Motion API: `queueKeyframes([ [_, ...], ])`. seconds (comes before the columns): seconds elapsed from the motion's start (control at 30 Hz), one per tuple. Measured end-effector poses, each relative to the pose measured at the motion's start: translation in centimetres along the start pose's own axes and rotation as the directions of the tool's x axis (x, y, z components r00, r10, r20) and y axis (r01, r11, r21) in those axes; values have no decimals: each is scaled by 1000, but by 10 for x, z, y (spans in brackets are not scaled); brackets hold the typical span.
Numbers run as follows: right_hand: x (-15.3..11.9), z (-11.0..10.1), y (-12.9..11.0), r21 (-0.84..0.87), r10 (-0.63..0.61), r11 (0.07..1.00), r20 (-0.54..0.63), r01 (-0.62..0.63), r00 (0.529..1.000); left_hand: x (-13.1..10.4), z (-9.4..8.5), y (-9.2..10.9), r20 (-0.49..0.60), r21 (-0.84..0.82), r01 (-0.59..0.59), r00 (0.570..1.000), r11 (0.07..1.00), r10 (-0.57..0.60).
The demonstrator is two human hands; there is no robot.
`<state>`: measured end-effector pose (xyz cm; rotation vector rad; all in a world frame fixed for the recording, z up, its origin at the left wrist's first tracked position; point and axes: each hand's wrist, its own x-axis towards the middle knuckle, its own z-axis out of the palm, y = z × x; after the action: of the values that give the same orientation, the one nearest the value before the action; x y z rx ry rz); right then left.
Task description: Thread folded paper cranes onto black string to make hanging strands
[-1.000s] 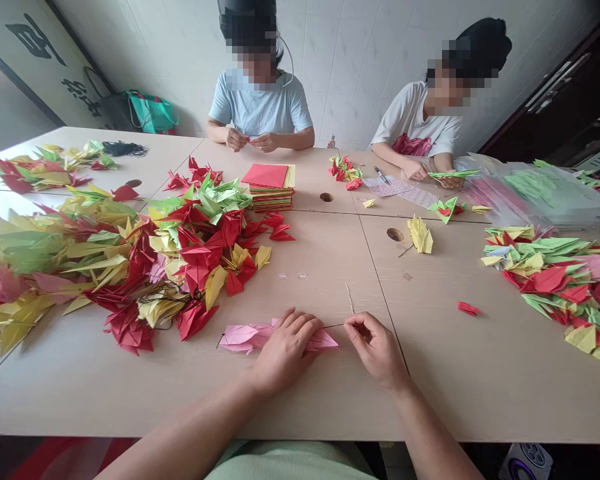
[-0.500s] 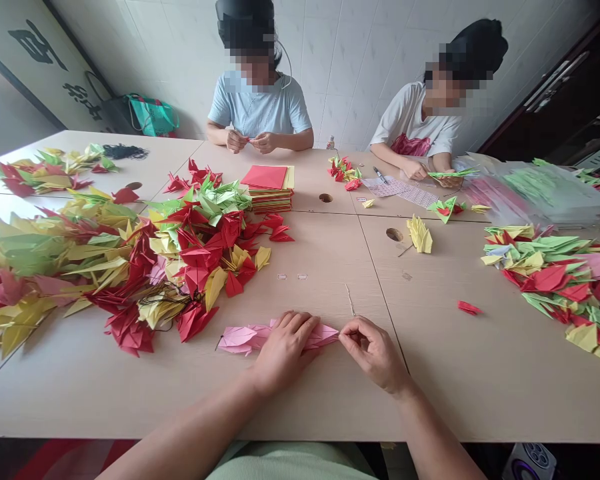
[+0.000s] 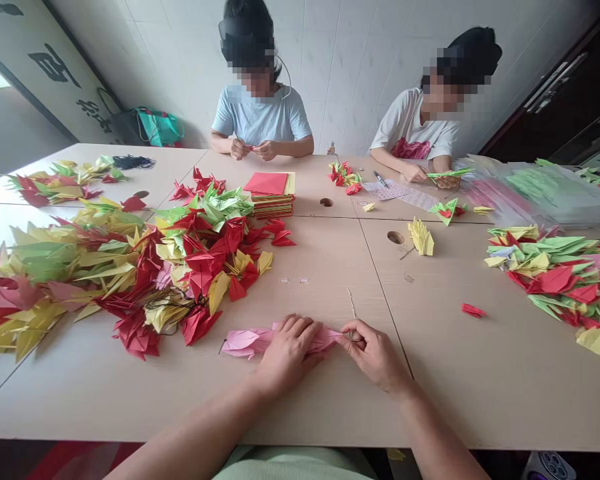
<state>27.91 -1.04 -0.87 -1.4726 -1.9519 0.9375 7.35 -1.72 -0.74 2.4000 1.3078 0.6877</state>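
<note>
A row of pink folded-paper cranes (image 3: 243, 342) lies threaded together in front of me, with a dark bit of string at its left end. My left hand (image 3: 290, 347) presses over the middle of the row, fingers curved across it, hiding that part. At the right tip of the row my right hand (image 3: 373, 350) pinches a thin string, a small loop of which shows between the fingers. A pale thread end (image 3: 351, 301) lies on the table just beyond that hand. What exactly the fingertips grip is partly hidden.
Heaped coloured paper cranes (image 3: 195, 257) cover the left; another pile (image 3: 565, 267) lies right. Square paper (image 3: 267, 183) is stacked behind. A yellow crane bunch (image 3: 421, 238) and red folded piece (image 3: 473, 311) lie to the right. Two people (image 3: 263, 117) work across the table (image 3: 300, 407).
The whole view has shifted slightly. Both hands stay at the pink cranes; a small string loop now shows at my right fingertips.
</note>
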Motion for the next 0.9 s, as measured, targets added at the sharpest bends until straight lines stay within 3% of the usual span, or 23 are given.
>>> queueKeyframes([
  [0.43, -1, 5, -7, -102, -137, 985, 10, 138, 990, -3, 2, 1, -7, 3, -27, 1000, 1000, 27],
  [0.6, -1, 3, -11, -51, -109, 993, 48, 111, 993, -10, -21, 4, 59, -4, -48, 997, 999, 48],
  [0.73, -1, 3, -11, -71, -114, 991, 41, 116, 993, -19, -45, -7, 117, 95, -32, 993, 995, 21],
  [0.9, -2, 7, -11, -107, -139, 984, 21, 140, 990, -21, -52, -16, 143, 147, 2, 989, 989, -24],
])
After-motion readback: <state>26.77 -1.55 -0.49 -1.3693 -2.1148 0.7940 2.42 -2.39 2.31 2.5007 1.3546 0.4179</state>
